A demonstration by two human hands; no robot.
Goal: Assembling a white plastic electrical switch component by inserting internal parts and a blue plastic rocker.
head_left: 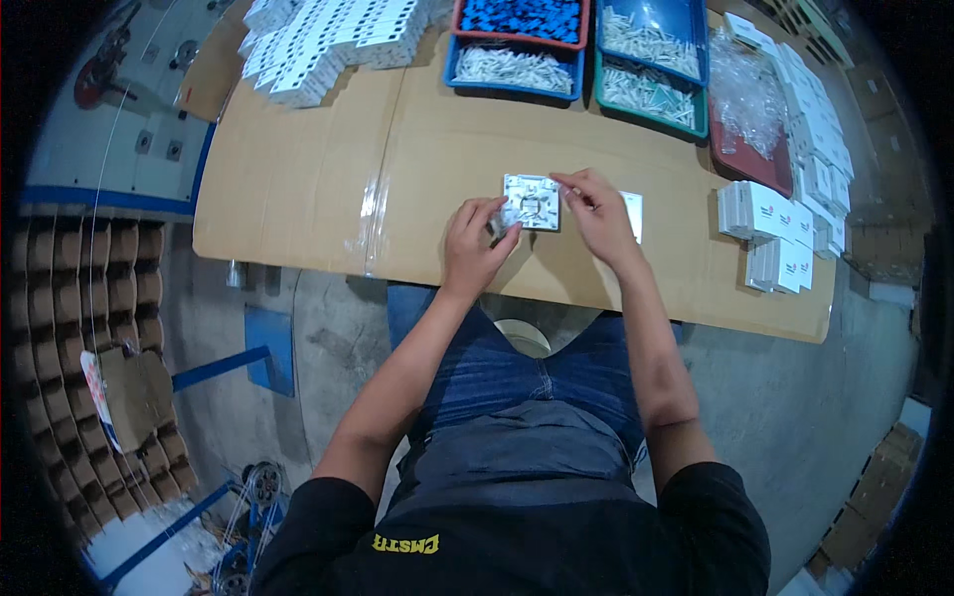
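Note:
A square white plastic plate (532, 202) with raised parts round a small central opening lies on the cardboard-covered table in front of me. My left hand (475, 243) grips its left side, fingers along the edge and thumb at the lower left corner. Something clear or shiny shows between that thumb and fingers, too small to name. At the plate's upper right corner, my right hand (596, 214) has thumb and forefinger pinched together; whatever they hold is hidden. Just beyond the right hand lies a flat white piece (632, 215), partly covered by the wrist.
Cardboard (288, 189) covers the tabletop. White boxes (338, 45) are stacked far left, others (770, 223) at right. Blue bins (517, 89) and a green bin (651, 114) hold small white parts; a red bin (745, 164) holds clear plastic. A divided cardboard tray (94, 328) stands left.

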